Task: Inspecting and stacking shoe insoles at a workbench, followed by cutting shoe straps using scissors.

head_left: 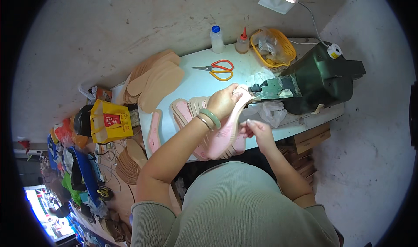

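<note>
We judge we are feeding a pink insole (226,131) into the dark green bench machine (320,79) at the right of the table (196,79); next it likely needs steady guiding at the machine's mouth. Our left hand (223,101) curls closed over the insole's far end, our right hand (257,129) pinches its near edge

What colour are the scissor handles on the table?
Red and orange-yellow scissors, seen in the head view.
</note>
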### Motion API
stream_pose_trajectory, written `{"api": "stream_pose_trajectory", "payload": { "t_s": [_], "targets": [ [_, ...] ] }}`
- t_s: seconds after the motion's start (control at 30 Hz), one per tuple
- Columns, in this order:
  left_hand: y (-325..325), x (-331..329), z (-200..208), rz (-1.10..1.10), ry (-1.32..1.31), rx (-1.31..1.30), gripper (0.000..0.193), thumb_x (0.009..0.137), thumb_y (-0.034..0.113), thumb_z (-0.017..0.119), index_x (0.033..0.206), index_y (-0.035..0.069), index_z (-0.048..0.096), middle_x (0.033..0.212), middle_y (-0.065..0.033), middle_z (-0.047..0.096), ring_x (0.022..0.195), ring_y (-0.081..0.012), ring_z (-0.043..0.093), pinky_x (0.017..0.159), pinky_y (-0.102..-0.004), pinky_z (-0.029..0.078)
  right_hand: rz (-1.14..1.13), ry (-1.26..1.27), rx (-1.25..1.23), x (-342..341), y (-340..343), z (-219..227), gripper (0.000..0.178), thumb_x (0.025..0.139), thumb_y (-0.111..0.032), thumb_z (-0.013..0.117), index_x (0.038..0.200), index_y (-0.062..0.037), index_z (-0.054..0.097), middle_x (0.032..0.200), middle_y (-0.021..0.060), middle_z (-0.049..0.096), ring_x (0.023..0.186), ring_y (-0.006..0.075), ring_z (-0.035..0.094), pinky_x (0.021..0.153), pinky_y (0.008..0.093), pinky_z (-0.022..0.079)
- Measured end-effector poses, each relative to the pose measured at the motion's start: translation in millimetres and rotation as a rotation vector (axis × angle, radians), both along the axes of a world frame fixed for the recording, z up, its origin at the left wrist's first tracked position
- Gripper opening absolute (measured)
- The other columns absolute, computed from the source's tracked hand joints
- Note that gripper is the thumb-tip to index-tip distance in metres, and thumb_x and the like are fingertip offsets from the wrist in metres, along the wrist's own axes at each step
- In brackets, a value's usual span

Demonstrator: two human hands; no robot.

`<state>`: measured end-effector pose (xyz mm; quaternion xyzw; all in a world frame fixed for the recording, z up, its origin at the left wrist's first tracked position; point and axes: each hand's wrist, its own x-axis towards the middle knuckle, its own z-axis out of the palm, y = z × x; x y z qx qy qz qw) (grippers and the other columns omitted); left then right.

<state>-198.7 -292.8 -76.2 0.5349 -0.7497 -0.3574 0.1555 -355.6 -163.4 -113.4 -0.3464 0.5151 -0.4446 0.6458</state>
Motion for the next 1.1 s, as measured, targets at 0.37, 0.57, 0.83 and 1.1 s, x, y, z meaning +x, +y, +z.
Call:
{"api": "stream_pose_trajectory", "payload": {
  "t_s": [0.37, 0.57, 0.83, 1.1],
  "targets": [
    [-5, -27, -5, 0.151, 0.038, -0.075, 0.040, 0.089, 0.034, 0.058, 0.118, 0.006, 0.052, 0.090, -0.0204, 0.066, 0.084, -0.0383, 0.064, 0.072, -0.0465, 0.050, -0.078, -0.130, 0.060, -16, 36, 3, 0.024, 0.092, -0.014, 0.058, 0.108, 0.0025, 0.064, 0.097, 0.0028, 0.067, 0.084, 0.0069, 0.060, 0.076, 0.0222, 0.046],
    [-33, -29, -21, 0.277, 0.137, -0.081, 0.037, 0.088, 0.032, 0.058, 0.116, 0.007, 0.052, 0.095, -0.0211, 0.066, 0.088, -0.0394, 0.063, 0.075, -0.0479, 0.049, -0.146, -0.015, -0.055, -28, 2, -3, 0.019, 0.092, -0.016, 0.058, 0.099, 0.0006, 0.065, 0.081, -0.0021, 0.063, 0.070, 0.0036, 0.053, 0.065, 0.0195, 0.042],
    [-16, 82, -48, 0.335, 0.350, 0.003, 0.034, 0.087, 0.026, 0.063, 0.113, 0.005, 0.061, 0.100, -0.0192, 0.066, 0.091, -0.0318, 0.064, 0.082, -0.0378, 0.049, 0.178, 0.216, -0.110, 20, -1, -16, 0.022, 0.094, -0.017, 0.058, 0.100, 0.0031, 0.065, 0.086, 0.0016, 0.064, 0.081, 0.0085, 0.057, 0.073, 0.0236, 0.046],
    [59, 252, -71, 0.709, -0.080, -0.259, 0.036, 0.086, 0.024, 0.062, 0.116, 0.004, 0.060, 0.108, -0.0205, 0.062, 0.103, -0.0358, 0.058, 0.090, -0.0406, 0.045, 0.242, 0.906, -0.494, 19, 11, -92, 0.046, 0.084, -0.016, 0.068, 0.124, 0.0011, 0.054, 0.121, 0.0143, 0.055, 0.105, 0.0217, 0.055, 0.087, 0.0297, 0.043]
  ]
}}
